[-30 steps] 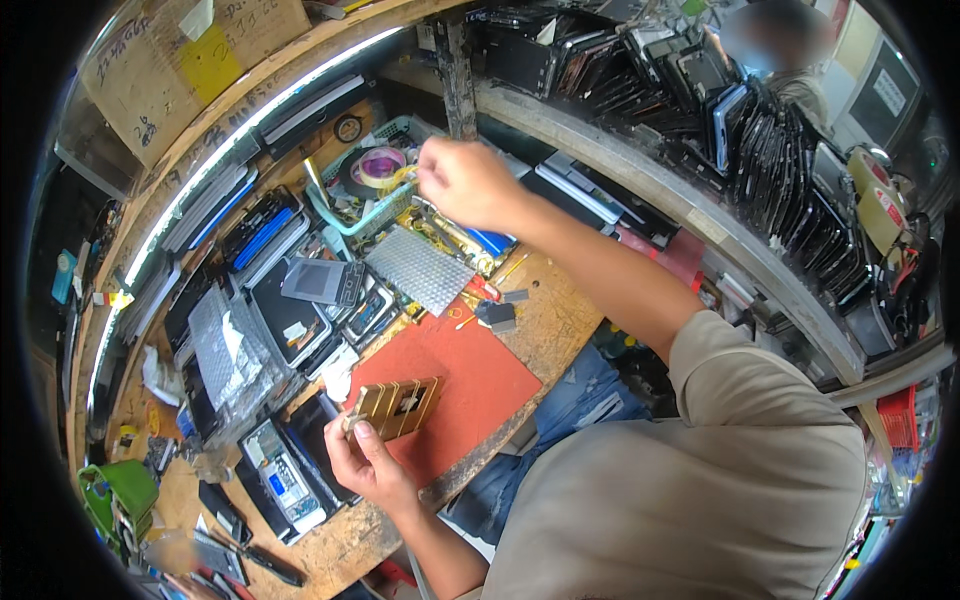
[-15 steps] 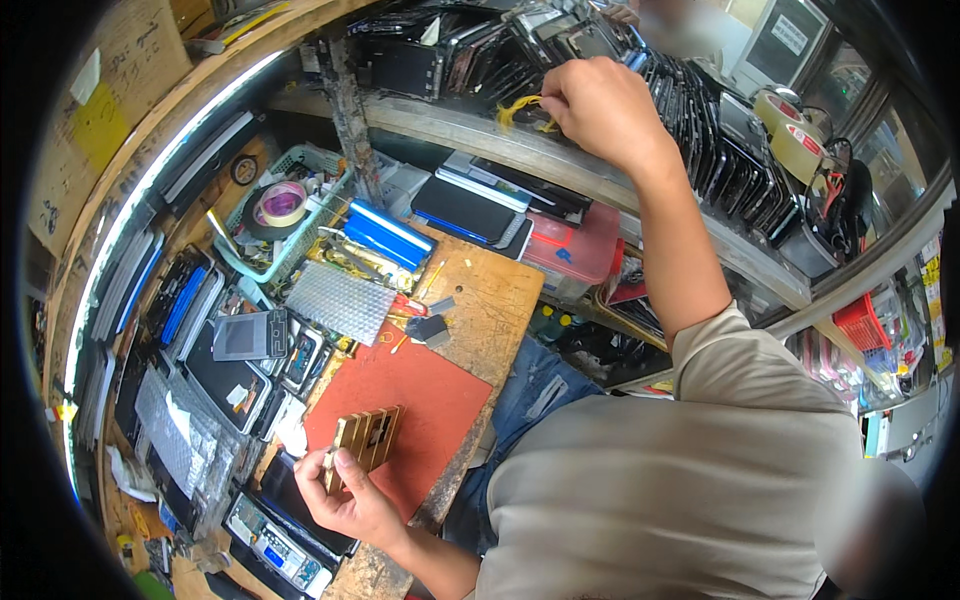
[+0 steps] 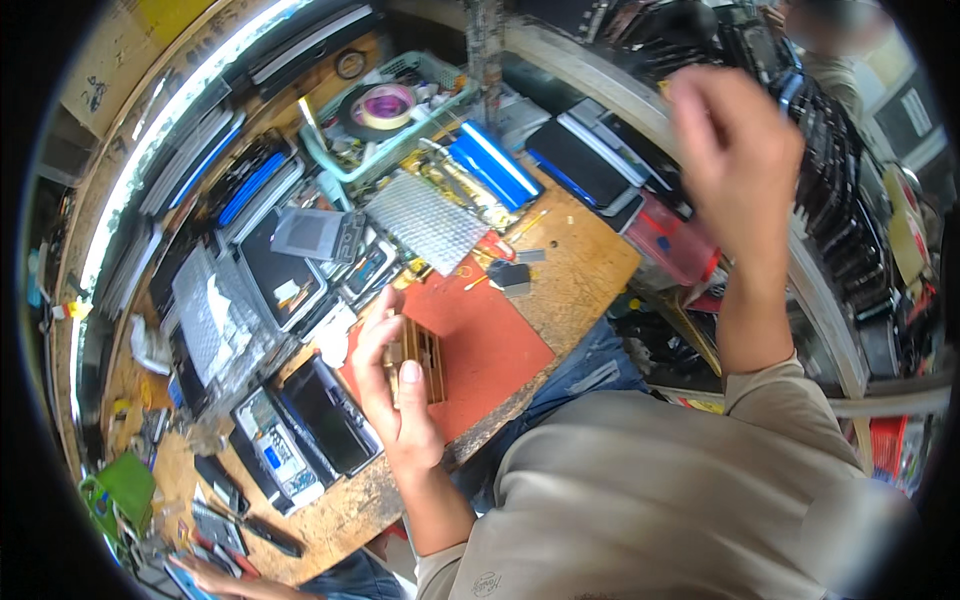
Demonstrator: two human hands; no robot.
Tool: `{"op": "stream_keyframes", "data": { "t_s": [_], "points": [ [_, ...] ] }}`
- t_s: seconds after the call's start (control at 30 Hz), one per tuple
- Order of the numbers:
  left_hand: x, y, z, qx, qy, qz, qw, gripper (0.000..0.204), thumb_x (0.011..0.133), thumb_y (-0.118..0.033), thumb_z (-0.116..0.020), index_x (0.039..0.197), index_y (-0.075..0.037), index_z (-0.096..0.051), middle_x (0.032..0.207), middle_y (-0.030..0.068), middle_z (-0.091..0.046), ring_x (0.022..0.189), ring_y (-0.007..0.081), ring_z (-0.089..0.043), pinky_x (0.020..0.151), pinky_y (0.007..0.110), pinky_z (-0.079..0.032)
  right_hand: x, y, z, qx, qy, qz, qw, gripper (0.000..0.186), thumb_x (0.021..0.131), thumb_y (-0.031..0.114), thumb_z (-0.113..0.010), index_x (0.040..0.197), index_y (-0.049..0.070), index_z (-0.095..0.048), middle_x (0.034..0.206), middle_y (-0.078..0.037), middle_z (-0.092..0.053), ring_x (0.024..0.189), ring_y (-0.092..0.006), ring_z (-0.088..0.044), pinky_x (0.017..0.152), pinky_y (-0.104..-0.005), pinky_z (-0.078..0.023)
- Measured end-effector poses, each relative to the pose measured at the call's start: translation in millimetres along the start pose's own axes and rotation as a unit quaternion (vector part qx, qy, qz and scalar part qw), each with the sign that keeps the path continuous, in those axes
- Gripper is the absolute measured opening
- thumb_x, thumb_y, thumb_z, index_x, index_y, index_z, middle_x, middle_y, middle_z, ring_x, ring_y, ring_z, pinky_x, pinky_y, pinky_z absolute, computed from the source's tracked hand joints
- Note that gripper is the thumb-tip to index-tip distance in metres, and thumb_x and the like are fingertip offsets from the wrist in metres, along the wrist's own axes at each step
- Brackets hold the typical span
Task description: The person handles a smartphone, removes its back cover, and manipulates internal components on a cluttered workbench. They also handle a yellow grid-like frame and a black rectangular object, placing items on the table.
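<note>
My left hand [image 3: 408, 410] grips a brass-coloured block [image 3: 425, 355] with bands across it, upright over the red mat [image 3: 500, 365]; its fingertips point upward and hide part of the block. My right hand [image 3: 738, 165] is raised at the upper right by the shelf, blurred, with fingers curled and a speck of yellow strands [image 3: 668, 88] at its fingertips, mostly hidden. Beyond the mat lie a bubble-wrap sheet [image 3: 425, 220] and a blue roll [image 3: 495, 163]. An opened phone [image 3: 282, 455] lies left of my left hand.
A teal basket [image 3: 340, 160] of tape rolls stands at the back, with stacked devices [image 3: 815, 170] on the right shelf. A pink plastic box [image 3: 665, 240] is below it. At lower left, another person's hand [image 3: 210, 575] holds something; a blurred person is at upper right.
My right hand went from over the basket up to the shelf with yellow strands, and has since moved nearer me. My left hand has tilted the block more upright, fingers extending upward.
</note>
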State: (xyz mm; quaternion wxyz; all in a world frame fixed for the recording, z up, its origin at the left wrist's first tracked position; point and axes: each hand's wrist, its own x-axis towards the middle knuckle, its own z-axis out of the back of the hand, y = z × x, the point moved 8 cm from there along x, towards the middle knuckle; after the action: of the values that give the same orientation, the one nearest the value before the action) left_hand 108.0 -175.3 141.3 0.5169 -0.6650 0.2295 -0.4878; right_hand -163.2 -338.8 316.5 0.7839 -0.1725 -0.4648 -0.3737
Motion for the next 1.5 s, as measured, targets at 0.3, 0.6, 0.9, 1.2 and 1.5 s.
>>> {"op": "stream_keyframes", "data": {
  "t_s": [0.3,0.6,0.9,1.2,1.5],
  "points": [
    [-2,-19,0,0.365,-0.021,-0.011,0.931,0.067,0.088,-0.04,-0.077,0.133,-0.003,-0.043,0.144,0.0221,-0.04,0.14,0.0363,-0.041,0.114,0.052,-0.037,-119,123,-208,0.185,0.333,0.179,0.907,0.015,0.085,0.009,-0.07,0.098,0.002,-0.07,0.099,-0.01,-0.065,0.101,-0.0296,-0.059,0.089,-0.0388,-0.043],
    [-2,-10,30,0.364,-0.121,-0.026,0.923,0.018,0.108,-0.012,-0.061,0.116,0.004,-0.063,0.114,0.014,-0.064,0.103,0.0248,-0.06,0.092,0.037,-0.049,-182,-68,-113,0.557,0.065,-0.406,0.721,0.012,0.105,0.012,-0.064,0.11,0.001,-0.067,0.103,-0.005,-0.071,0.086,-0.0064,-0.065,0.067,-0.0263,-0.052],
    [-2,-8,40,0.237,-0.192,0.056,0.951,0.02,0.098,-0.021,-0.066,0.084,-0.006,-0.065,0.088,0.0046,-0.063,0.08,0.0174,-0.057,0.074,0.034,-0.048,-305,-275,205,-0.307,-0.043,-0.461,0.832,0.028,0.098,0.022,-0.068,0.116,0.001,-0.07,0.101,-0.017,-0.073,0.093,-0.0354,-0.07,0.086,-0.0443,-0.055],
    [-15,0,56,0.223,-0.096,0.022,0.97,0.03,0.104,-0.028,-0.07,0.11,0.001,-0.068,0.101,0.0077,-0.064,0.09,0.018,-0.056,0.079,0.034,-0.046,-362,-359,163,-0.328,0.187,-0.563,0.736,0.03,0.098,0.022,-0.071,0.121,0.003,-0.071,0.105,-0.017,-0.074,0.091,-0.0315,-0.071,0.084,-0.041,-0.057],
    [-20,-12,55,0.209,-0.108,0.0,0.972,0.022,0.105,-0.018,-0.066,0.108,0.003,-0.064,0.099,0.0085,-0.06,0.091,0.0177,-0.054,0.081,0.029,-0.044,-265,-269,66,-0.243,0.239,-0.407,0.847,0.033,0.097,0.022,-0.074,0.125,0.005,-0.072,0.109,-0.017,-0.075,0.09,-0.0277,-0.073,0.082,-0.0377,-0.058]
  ]
}}
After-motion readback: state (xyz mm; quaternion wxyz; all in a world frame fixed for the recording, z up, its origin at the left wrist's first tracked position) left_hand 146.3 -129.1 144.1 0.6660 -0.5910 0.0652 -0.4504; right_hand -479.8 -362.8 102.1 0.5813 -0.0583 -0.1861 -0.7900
